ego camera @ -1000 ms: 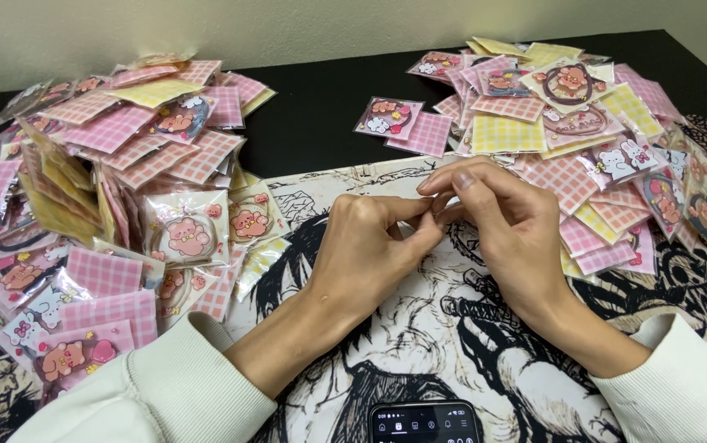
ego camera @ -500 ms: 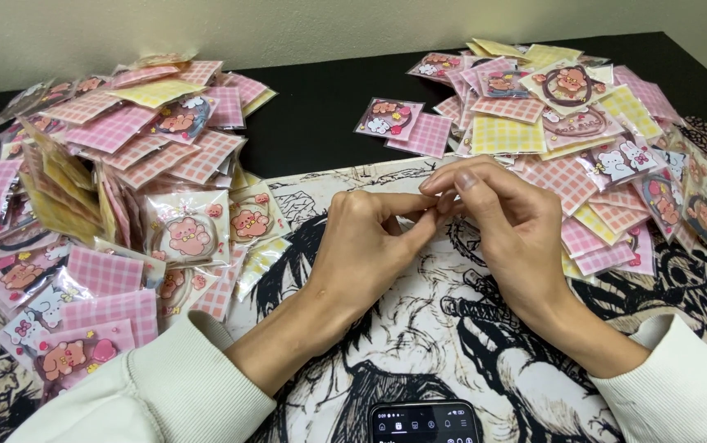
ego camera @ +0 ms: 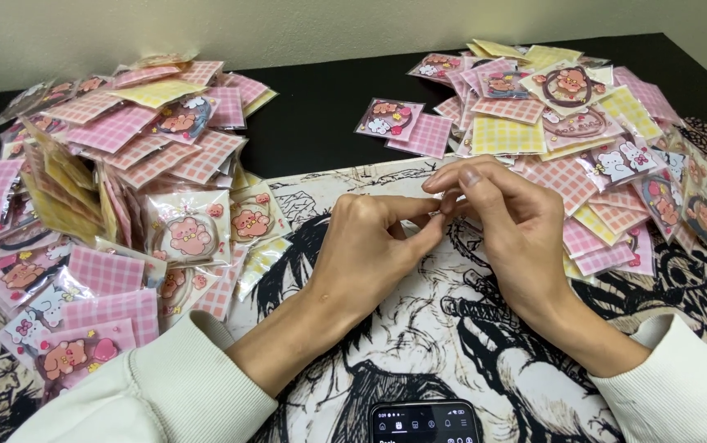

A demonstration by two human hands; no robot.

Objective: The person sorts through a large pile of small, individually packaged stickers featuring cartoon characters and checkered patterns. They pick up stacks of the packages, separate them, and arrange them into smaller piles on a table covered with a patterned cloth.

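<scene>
Hands meet over the middle of a black-and-white comic-print mat [ego camera: 419, 344] that covers the dark worktop [ego camera: 320, 107]. The left hand [ego camera: 366, 254] is curled, its thumb and forefinger stretched toward the right hand [ego camera: 509, 230], whose fingers [ego camera: 472, 182] bend down to meet them. The fingertips of both hands pinch together at one spot, closed on something very small; what it is cannot be told, since the fingers hide it. Both wrists come out of cream knitted sleeves [ego camera: 164, 394].

To the left lies a large loose heap of small clear plastic packets with pink and yellow checked backing cards [ego camera: 123, 156], several showing pink cartoon bear charms. One such bear packet [ego camera: 187, 234] lies near the left hand. A second heap of the same checked packets [ego camera: 583, 139] spreads behind and beside the right hand, well apart from the first. A black smartphone with a lit screen [ego camera: 423, 420] lies at the near edge of the mat, between the forearms.
</scene>
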